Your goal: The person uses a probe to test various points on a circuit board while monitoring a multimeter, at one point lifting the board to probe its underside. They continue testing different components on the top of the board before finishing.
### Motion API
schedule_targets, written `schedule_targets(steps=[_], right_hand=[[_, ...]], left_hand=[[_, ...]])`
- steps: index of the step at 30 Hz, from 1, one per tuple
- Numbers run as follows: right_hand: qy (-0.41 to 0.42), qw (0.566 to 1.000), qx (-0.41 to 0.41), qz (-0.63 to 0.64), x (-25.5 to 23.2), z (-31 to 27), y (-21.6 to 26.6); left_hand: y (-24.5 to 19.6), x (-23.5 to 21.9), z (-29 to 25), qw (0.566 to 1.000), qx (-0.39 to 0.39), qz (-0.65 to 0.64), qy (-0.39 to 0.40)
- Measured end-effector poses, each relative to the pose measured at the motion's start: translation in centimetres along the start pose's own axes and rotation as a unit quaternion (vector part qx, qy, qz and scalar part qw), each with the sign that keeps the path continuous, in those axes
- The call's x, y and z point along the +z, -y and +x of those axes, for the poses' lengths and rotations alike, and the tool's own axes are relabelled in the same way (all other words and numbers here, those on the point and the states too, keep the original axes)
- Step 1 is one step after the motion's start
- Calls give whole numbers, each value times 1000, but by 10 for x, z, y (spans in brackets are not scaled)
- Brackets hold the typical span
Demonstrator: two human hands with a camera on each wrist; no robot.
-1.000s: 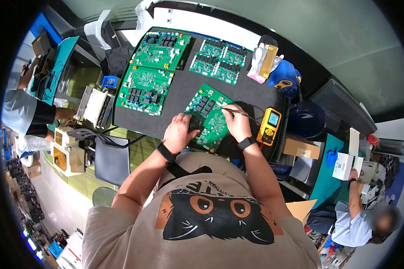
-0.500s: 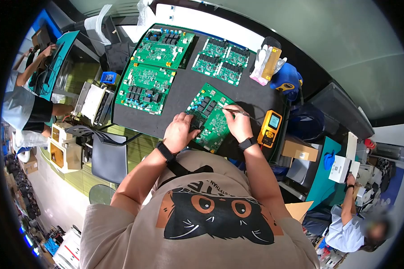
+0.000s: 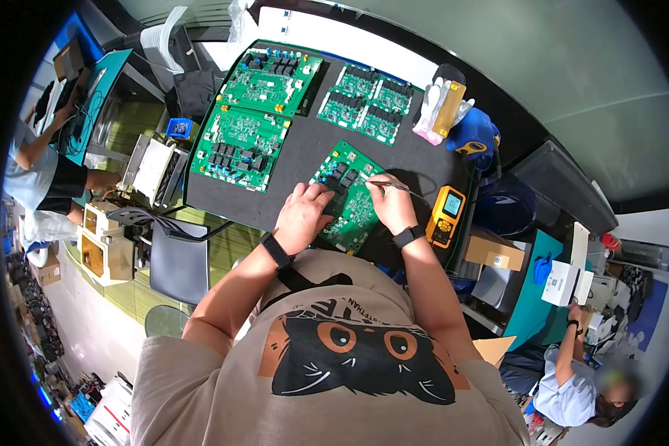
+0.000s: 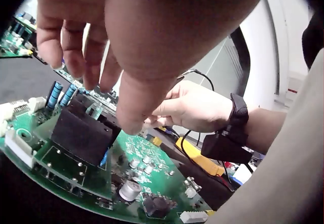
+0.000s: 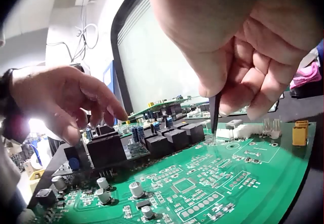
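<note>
A green circuit board (image 3: 361,214) lies at the near side of the dark mat. My right hand (image 3: 395,207) pinches a slim dark pointed tool (image 5: 216,113); its tip meets the board beside white connectors in the right wrist view. Over the board's left part is my left hand (image 3: 302,218), fingers loosely bent and gripping nothing visible. In the left wrist view its thumb is close to a black block (image 4: 81,133) on a small raised board; whether they touch, I cannot tell.
Two large boards (image 3: 253,145) lie at left, and several small boards (image 3: 364,100) at the back. A yellow meter (image 3: 445,215) is right of my right hand. Gloves (image 3: 430,111) and a blue object (image 3: 474,134) stand behind it. Two people are at side tables.
My left hand has shifted slightly forward over the board, its fingers more spread. The right hand stays nearly in place with the tool. The person at right has moved their arms.
</note>
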State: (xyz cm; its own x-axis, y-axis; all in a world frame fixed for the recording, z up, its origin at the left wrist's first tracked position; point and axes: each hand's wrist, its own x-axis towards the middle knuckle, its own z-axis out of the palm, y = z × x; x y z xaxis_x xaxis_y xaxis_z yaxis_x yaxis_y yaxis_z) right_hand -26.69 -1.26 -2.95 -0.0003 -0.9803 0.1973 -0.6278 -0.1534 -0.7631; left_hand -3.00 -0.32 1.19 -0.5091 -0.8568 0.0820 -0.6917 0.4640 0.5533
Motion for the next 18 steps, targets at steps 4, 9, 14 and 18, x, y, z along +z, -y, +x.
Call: schedule_targets(steps=[4, 9, 14, 18], right_hand=[[5, 1000, -9, 2, 1, 2, -1], [20, 1000, -19, -8, -2, 6, 1], [42, 999, 0, 1, -4, 9, 3], [52, 999, 1, -16, -5, 11, 2]], left_hand=[[3, 8, -1, 1000, 22, 2, 4], [4, 11, -1, 1000, 22, -6, -7], [4, 16, -2, 1000, 17, 0, -17], [4, 18, -2, 1000, 17, 6, -22]])
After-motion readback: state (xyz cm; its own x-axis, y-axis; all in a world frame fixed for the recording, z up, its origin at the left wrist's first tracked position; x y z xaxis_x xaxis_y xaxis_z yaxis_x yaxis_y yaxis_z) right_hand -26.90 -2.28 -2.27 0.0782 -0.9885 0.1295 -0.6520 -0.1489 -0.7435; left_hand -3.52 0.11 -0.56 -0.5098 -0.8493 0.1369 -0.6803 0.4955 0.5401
